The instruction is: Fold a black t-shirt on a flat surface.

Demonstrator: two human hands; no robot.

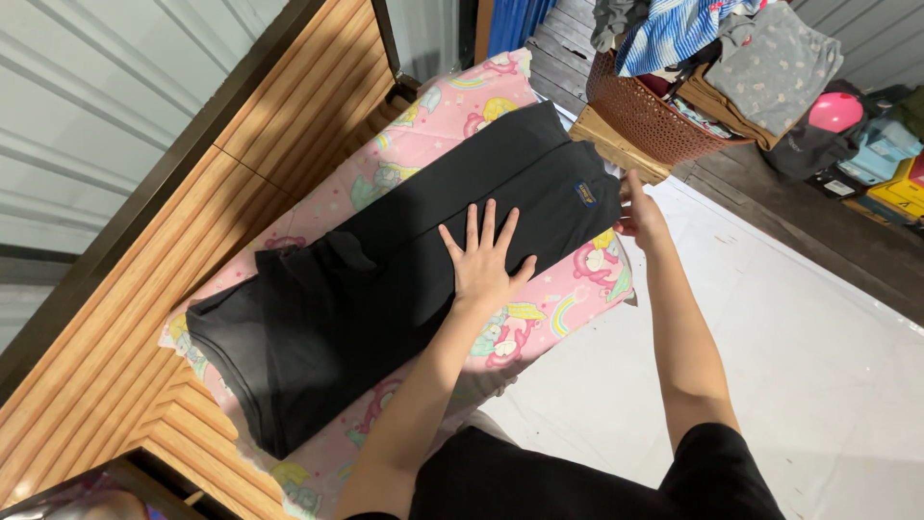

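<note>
Head view: a black, soft cotton T-shirt (pixel 385 279) lies spread on a pink cartoon-print cloth (pixel 539 318) over the table. Left hand (pixel 484 262) presses flat on it, fingers splayed; right hand (pixel 637 214) pinches its hem edge. Light, limp fabric — best taken by hems or corners.

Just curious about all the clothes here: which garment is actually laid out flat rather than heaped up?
The black garment on the pink cartoon-print cloth, under the left hand. The others are bunched in the brown basket.
</note>
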